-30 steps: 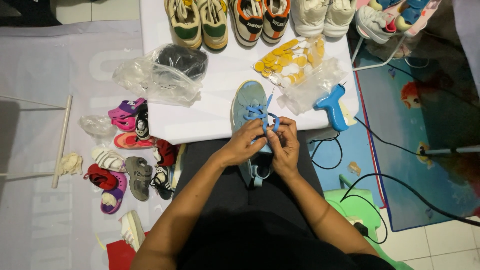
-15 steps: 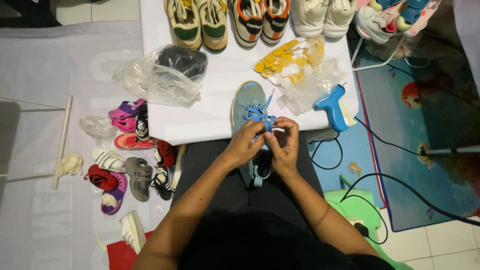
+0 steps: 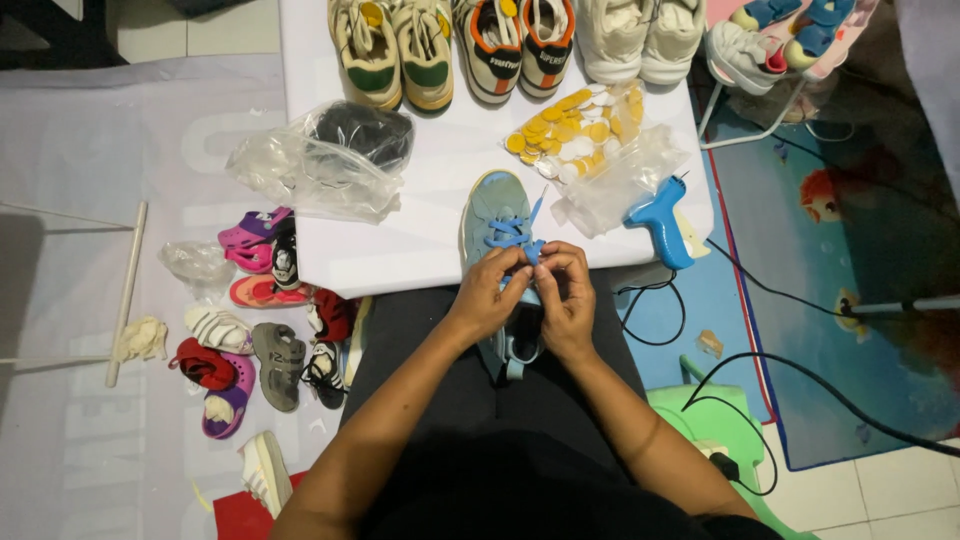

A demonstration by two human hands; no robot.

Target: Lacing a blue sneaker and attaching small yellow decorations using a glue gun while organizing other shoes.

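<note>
my left hand (image 3: 488, 292) and my right hand (image 3: 566, 300) sit close together over my lap. both pinch the blue lace (image 3: 512, 236) of the pale blue shoe (image 3: 497, 212), fingers shut tight on it. the shoe lies half on my knees, with its toe on the edge of the white table (image 3: 440, 190), so i think the table holds it steady while i work the lace. just right of it lies a blue glue gun (image 3: 660, 220). a bag of yellow and white discs (image 3: 575, 135) is near. further off, pairs of shoes (image 3: 450, 40) stand in a row. small shoes (image 3: 262, 300) lie on the floor at my left.
</note>
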